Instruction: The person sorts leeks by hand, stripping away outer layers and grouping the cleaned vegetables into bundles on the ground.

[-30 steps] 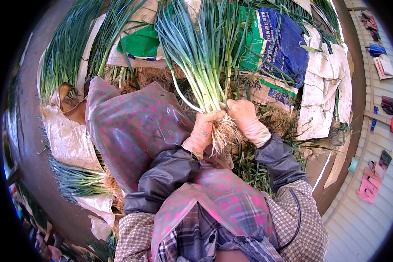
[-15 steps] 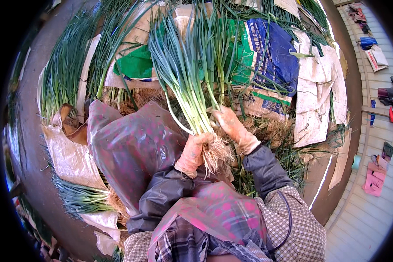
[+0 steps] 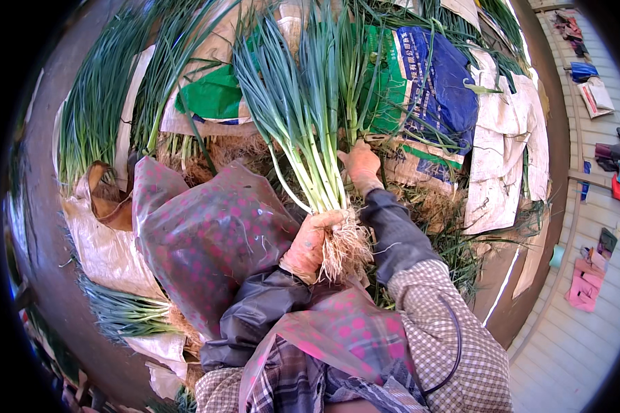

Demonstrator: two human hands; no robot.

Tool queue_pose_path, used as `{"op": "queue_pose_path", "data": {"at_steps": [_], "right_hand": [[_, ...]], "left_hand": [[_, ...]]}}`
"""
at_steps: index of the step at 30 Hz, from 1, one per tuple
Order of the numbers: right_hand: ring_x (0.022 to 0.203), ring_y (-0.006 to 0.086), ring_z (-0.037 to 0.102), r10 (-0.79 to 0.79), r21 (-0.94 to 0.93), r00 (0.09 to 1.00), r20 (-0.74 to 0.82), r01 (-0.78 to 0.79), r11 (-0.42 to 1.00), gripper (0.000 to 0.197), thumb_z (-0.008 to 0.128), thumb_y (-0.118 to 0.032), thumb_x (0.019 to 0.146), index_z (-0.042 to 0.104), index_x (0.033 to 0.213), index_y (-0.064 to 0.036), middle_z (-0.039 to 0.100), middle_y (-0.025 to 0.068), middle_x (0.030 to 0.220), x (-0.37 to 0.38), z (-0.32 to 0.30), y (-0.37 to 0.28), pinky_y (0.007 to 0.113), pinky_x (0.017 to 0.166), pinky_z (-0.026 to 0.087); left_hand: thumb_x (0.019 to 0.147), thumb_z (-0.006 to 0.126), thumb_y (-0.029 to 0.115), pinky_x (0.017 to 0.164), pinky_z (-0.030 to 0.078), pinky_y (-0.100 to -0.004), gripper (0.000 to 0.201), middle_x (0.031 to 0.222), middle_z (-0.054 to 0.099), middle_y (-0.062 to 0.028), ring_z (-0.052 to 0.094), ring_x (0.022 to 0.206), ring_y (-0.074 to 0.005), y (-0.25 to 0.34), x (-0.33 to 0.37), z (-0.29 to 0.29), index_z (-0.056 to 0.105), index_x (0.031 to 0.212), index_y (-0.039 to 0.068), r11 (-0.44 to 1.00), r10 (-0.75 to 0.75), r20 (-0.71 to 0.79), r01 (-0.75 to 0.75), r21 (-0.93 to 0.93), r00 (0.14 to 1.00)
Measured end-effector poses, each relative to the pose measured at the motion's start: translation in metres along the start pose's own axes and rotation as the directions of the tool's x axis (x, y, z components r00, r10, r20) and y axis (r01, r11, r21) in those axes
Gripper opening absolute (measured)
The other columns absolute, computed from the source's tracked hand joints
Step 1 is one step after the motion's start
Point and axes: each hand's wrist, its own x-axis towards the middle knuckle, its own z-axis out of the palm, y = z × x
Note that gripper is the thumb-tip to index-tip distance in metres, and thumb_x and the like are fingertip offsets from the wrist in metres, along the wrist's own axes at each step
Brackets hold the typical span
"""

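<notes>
A bunch of green onions (image 3: 310, 138) stands upright in front of me, with long green leaves, pale stems and a tangle of whitish roots hanging below. My left hand (image 3: 310, 244), in a soiled pinkish glove, is closed around the stems just above the roots. Farther forward, my right hand (image 3: 362, 165), gloved alike, has its fingers curled at the foot of more green onions (image 3: 353, 103) lying behind the bunch. Its fingertips are partly hidden there. A clear plastic apron with pink dots (image 3: 213, 234) covers my lap.
Piles of green onions (image 3: 93, 131) lie at the far left, and a smaller pile (image 3: 131, 310) at the near left. Blue and green printed sacks (image 3: 434, 89) and a white sack (image 3: 496, 151) cover others ahead and right. Loose leaves (image 3: 455, 255) litter the ground at right.
My right hand has moved forward from beside the held bunch to the stems behind it. My left hand keeps hold of its bunch, nearly in place.
</notes>
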Motion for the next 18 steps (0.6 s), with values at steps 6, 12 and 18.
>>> {"op": "queue_pose_path", "data": {"at_steps": [6,12,18], "right_hand": [[0.087,0.0349,0.065,-0.111,0.194,0.993,-0.030,0.114,0.974,0.039,0.059,-0.043,0.085,0.063,0.090,-0.0046,0.067,0.0190,0.089,0.019,-0.026,0.019,0.044,0.073,0.050],[0.057,0.0140,0.059,-0.327,0.929,0.910,0.256,-0.137,0.345,0.024,0.063,-0.028,0.088,0.064,0.090,-0.0038,0.062,0.0045,0.073,-0.055,-0.133,0.054,0.028,0.053,0.048],[0.064,0.0327,0.063,-0.427,0.129,0.881,-0.204,0.457,0.880,0.027,0.054,-0.032,0.088,0.058,0.080,-0.0068,0.061,0.0176,0.070,-0.084,-0.093,0.045,0.045,0.057,0.049]], "left_hand": [[0.081,0.055,0.012,0.072,0.056,-0.0373,0.037,0.096,0.064,-0.0123,0.064,0.078,-0.0238,0.005,0.011,-0.015,0.054,0.116,-0.001,0.970,0.231,-0.038,-0.227,0.087,0.972],[0.081,0.056,0.018,0.084,0.053,-0.0398,0.043,0.104,0.064,-0.0142,0.064,0.089,-0.0273,-0.006,0.026,-0.009,0.056,0.118,-0.003,0.995,0.096,0.072,-0.098,0.026,0.993],[0.080,0.057,0.019,0.081,0.053,-0.0422,0.034,0.096,0.064,-0.0143,0.063,0.087,-0.0297,-0.024,0.019,0.015,0.059,0.108,-0.001,0.996,0.038,0.138,-0.026,-0.089,0.990]]}}
